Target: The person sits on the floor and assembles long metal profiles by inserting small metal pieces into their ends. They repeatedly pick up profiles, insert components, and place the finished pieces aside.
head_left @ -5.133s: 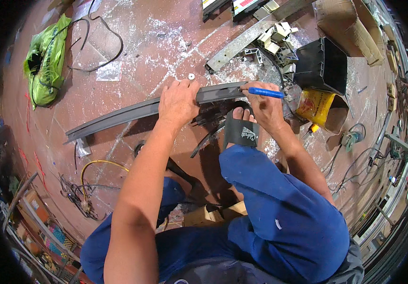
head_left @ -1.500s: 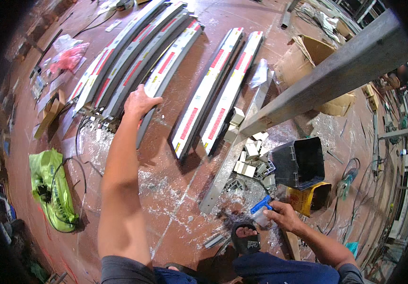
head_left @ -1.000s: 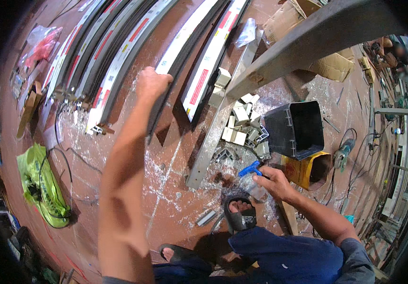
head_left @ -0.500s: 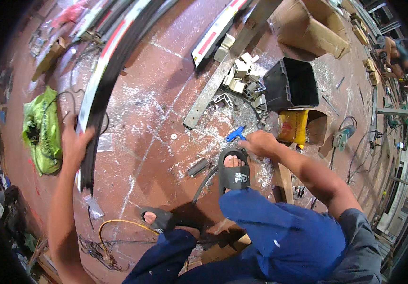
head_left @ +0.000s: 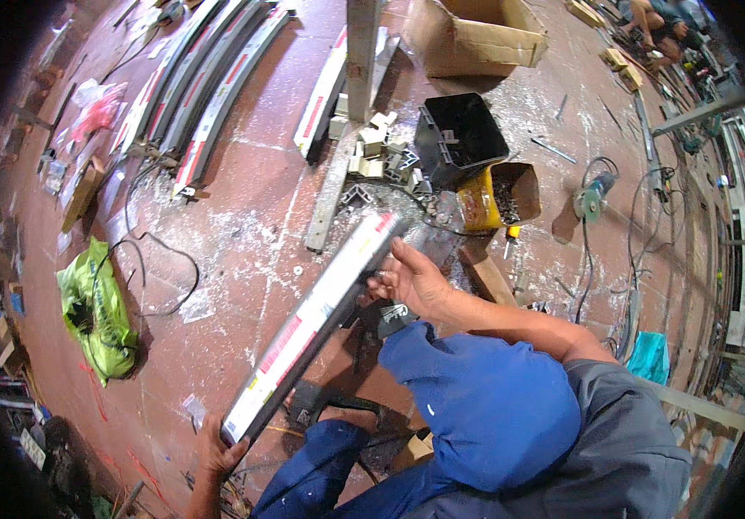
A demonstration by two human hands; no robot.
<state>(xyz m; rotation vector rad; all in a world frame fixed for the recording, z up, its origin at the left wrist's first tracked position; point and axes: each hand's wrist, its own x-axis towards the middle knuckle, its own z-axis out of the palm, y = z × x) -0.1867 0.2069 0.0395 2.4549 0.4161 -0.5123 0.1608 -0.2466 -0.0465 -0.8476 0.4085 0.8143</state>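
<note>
A long profile bar [head_left: 325,290], with a white face, red printed strips and a dark side, slants across in front of my legs. My left hand [head_left: 215,450] is closed round its lower near end. At the far end my right hand [head_left: 417,281] is against the dark side, fingers curled at the underside and thumb near the tip. Just beyond that end lie several cut profile pieces [head_left: 372,151] beside a flat metal bar [head_left: 329,203] on the floor. The bar hides part of the floor, and no blue tool shows.
Similar long bars [head_left: 225,95] lie at the far left, near a green bag [head_left: 100,316]. A black bin [head_left: 463,134], a yellow container [head_left: 480,199] and a cardboard box [head_left: 476,43] stand ahead. An angle grinder [head_left: 593,199] with a cable lies right. Another person [head_left: 653,30] crouches far right.
The bar in my left hand has swung from the left to in front of my legs. My right hand has gone from a blue tool to the bar's far end. The view has shifted.
</note>
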